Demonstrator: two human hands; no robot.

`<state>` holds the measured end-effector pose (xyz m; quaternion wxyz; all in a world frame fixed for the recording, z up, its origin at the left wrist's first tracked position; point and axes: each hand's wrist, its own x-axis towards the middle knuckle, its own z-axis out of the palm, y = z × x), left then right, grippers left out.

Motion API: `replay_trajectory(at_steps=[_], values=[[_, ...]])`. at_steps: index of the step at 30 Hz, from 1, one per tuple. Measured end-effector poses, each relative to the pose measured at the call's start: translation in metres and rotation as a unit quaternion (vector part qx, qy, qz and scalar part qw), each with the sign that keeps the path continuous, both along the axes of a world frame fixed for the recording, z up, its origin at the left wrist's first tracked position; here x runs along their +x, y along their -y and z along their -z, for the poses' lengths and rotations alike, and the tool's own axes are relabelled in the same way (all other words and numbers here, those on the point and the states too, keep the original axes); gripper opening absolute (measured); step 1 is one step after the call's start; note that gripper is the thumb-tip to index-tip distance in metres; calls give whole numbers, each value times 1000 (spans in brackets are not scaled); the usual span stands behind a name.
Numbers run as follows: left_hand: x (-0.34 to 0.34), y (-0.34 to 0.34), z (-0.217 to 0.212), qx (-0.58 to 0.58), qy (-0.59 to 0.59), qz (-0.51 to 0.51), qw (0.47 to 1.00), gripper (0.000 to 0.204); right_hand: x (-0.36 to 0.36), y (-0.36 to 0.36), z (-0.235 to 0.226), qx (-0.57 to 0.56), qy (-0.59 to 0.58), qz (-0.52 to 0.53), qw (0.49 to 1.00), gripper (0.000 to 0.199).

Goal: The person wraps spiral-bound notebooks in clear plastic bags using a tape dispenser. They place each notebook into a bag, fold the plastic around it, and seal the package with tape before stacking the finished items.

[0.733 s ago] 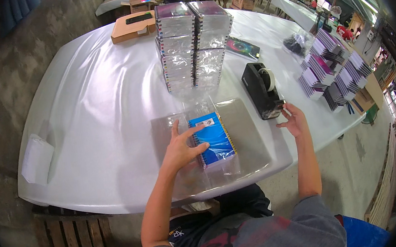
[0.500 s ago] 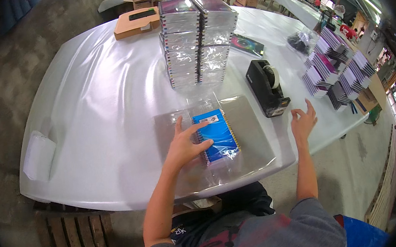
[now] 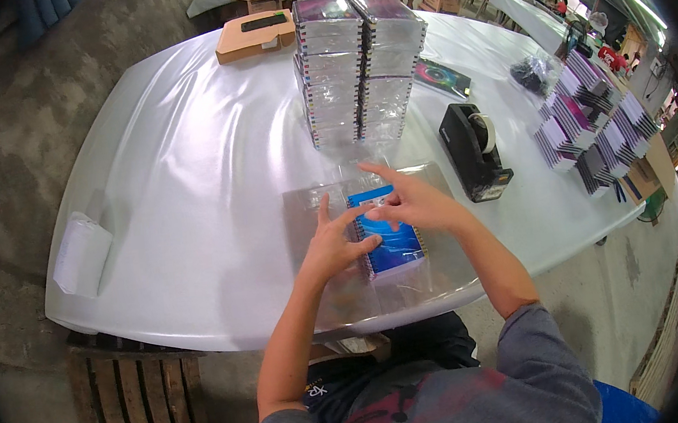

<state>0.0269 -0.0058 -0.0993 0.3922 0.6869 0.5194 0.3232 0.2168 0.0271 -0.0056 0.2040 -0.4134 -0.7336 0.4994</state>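
Head view: 2 bare hands over 1 blue spiral nb., nr. front edge of white-covered table.
Blue nb.: flat on grey mat, cover up, coil to L; clear film about it, extending past top edge.
L hand: fingers spread, not clasped; thumb & fingertips on cover, L side.
R hand: over upper R of nb., index stretched past top edge; whether it pinches anything, e.g. tape, can't tell.
Tape dispenser: black, 1 pc., R of mat, w/ pale roll; no hand on it.
Tall stack: film-wrapped spiral nbs., 2 columns, just beyond mat.
Loose nb.: 1, dark w/ coloured design, R of stack.
Purple-edged stacks: several, far R.
Carton: brown, dark flat item on top, far side.
White bundle: 1, far L.
Film risk: could crease or sit skewed if R fingers drag it while L pressure is uneven.
Nb. risk: may slide or turn on slick mat if L thumb lifts early.
Coil risk: film might snag or tear on wire ends if pulled hard.
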Motion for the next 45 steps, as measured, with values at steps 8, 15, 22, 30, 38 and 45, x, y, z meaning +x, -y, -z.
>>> replay_trajectory(at_steps=[8,15,22,30,38,45], values=[[0,1,0,-10,-7,-3,1000,62,-19,-21,15,74,268,-5,960,101],[0,5,-4,-25,-24,-21,999,67,7,-12,16,191,322,43,926,100],[16,22,1,-104,89,-91,986,108,42,1,79,-17,72,96,993,77],[42,71,-28,95,240,-47,965,106,34,38,67,-67,-297,142,942,97],[51,79,5,216,149,-62,963,108,23,54,101,43,-269,77,959,106],[44,83,19,123,167,-19,978,110,21,55,112,72,-169,110,977,114]])
